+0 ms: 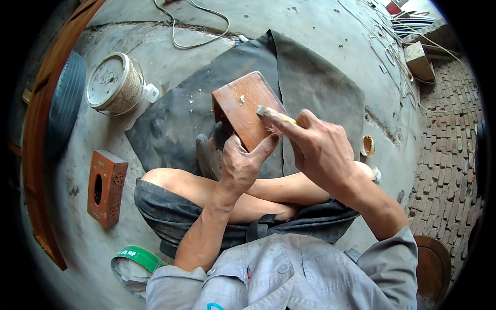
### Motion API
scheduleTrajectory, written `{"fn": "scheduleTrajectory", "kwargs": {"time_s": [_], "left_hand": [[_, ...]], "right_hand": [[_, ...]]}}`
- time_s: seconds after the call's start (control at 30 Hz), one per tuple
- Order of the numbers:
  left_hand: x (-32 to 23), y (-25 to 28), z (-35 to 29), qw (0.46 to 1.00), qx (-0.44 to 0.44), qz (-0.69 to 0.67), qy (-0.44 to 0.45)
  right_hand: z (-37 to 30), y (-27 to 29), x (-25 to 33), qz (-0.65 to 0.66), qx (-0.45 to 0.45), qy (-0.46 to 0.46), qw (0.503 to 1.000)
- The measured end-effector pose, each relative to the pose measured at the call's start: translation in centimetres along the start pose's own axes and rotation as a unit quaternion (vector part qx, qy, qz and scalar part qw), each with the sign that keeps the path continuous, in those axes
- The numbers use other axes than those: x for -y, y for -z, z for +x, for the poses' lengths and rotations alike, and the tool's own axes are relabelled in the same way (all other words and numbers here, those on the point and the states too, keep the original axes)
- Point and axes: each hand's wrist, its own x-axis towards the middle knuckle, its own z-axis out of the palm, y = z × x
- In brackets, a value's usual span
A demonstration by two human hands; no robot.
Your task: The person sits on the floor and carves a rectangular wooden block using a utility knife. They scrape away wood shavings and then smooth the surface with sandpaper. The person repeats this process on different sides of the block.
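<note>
Grey button-up shirt (325, 274) fabric fills the near edge, before crossed legs (178, 188). Beyond them, the left hand (243, 161) grips the near end of a reddish-brown wooden box (245, 111), which extends forward from the thumb above a black sheet (320, 77); its underside fingers are hidden. The right hand (323, 147) clasps a yellow-handled, narrow-bladed tool (261, 110), its grey tip at the box's upper face near pale shavings (242, 98). At left, a green band (139, 254) carries white characters; a lidded bucket's (126, 95) printed side is too small to read.
</note>
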Motion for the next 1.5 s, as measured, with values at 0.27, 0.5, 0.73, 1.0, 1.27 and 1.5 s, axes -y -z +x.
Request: {"fn": "scheduleTrajectory", "kwargs": {"time_s": [0.27,0.5,0.73,1.0,1.27,1.5], "left_hand": [[0.2,0.0,0.2,1.0,-0.009,-0.015,-0.008],[0.5,0.2,0.3,0.999,-0.006,-0.041,-0.01],[0.3,0.5,0.1,1.0,0.023,-0.006,-0.014],[0.7,0.4,0.5,0.999,0.01,-0.03,-0.007],[0.9,0.4,0.6,0.998,0.011,-0.055,0.0],[0.4,0.0,0.0,1.0,0.003,0.008,-0.006]], "right_hand": [[-0.7,0.5,0.2,-0.003,0.033,-0.023,0.999],[-1.0,0.2,0.8,-0.011,0.027,-0.012,0.999],[1.1,-0.4,1.2,0.016,0.008,-0.007,1.0],[1.3,-0.6,1.3,0.019,-0.005,-0.009,1.0],[2.4,-0.7,1.1,0.009,-0.011,-0.007,1.0],[2.1,-0.2,1.3,0.013,0.003,-0.028,1.0]]}}
